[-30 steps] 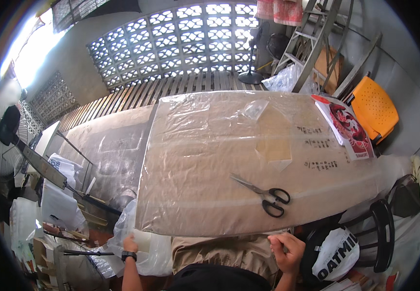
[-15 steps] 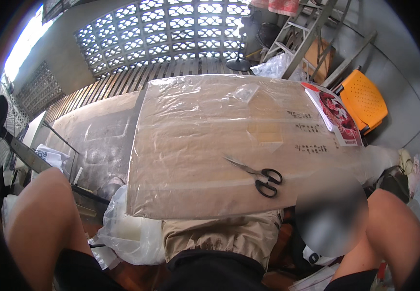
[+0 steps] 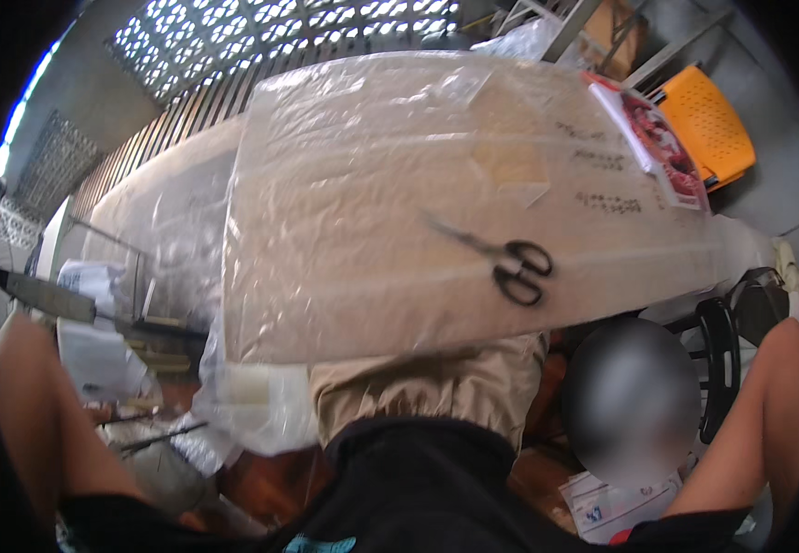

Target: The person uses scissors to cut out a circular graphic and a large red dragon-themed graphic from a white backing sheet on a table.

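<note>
Neither of my hands is in view; only my bent left arm (image 3: 31,405) and right arm (image 3: 759,405) show, at the two sides. In front of me, a pair of scissors (image 3: 501,250) with black handles lies on a tabletop of brown cardboard under clear plastic (image 3: 344,267). The blades point to the far left and nothing touches them. Toward the far right corner rests a red and white printed sheet (image 3: 667,147) over white papers.
An orange plastic chair (image 3: 708,124) stands beyond the right corner. White plastic bags (image 3: 261,405) hang below the table's near left edge. Papers (image 3: 616,507) lie low on the right, near a blurred round patch. A slatted wooden bench (image 3: 164,129) runs along the back left.
The view has tipped downward, so the tabletop sits higher in the picture. Both my arms have shifted outward. The scissors still lie at the same place on the table.
</note>
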Available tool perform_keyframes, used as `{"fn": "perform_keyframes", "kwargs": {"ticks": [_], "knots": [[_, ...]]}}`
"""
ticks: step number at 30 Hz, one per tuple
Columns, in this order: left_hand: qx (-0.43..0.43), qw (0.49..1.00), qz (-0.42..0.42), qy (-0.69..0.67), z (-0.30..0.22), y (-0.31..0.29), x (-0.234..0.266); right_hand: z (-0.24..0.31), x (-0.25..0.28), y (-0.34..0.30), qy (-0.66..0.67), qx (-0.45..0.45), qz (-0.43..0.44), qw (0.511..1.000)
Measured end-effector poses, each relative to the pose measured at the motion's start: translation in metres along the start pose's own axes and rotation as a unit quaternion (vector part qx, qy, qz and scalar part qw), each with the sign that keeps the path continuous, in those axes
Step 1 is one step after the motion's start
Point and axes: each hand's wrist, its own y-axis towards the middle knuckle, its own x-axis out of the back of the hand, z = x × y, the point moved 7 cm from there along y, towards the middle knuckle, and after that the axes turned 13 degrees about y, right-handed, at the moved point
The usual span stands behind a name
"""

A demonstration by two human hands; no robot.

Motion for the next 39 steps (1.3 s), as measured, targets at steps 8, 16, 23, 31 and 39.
{"fn": "perform_keyframes", "kwargs": {"ticks": [8,16,23,31,39], "knots": [[-0.017,0.999,-0.020,0.024,0.000,0.001,-0.011,0.001,0.004,-0.005,-0.038,-0.013,0.005,0.999],[-0.011,1.000,-0.016,0.025,-0.002,-0.002,-0.001,0.007,0.014,-0.012,-0.044,-0.018,0.000,0.999],[-0.006,0.999,-0.034,0.024,-0.001,0.004,-0.003,0.006,0.018,-0.017,-0.047,-0.021,-0.011,0.999],[-0.020,0.999,-0.041,0.014,-0.002,0.006,-0.007,-0.002,0.013,-0.026,-0.051,-0.025,-0.002,0.998],[-0.014,0.999,-0.031,0.012,-0.005,0.002,-0.001,0.013,0.017,-0.034,-0.062,-0.015,-0.003,0.998]]}}
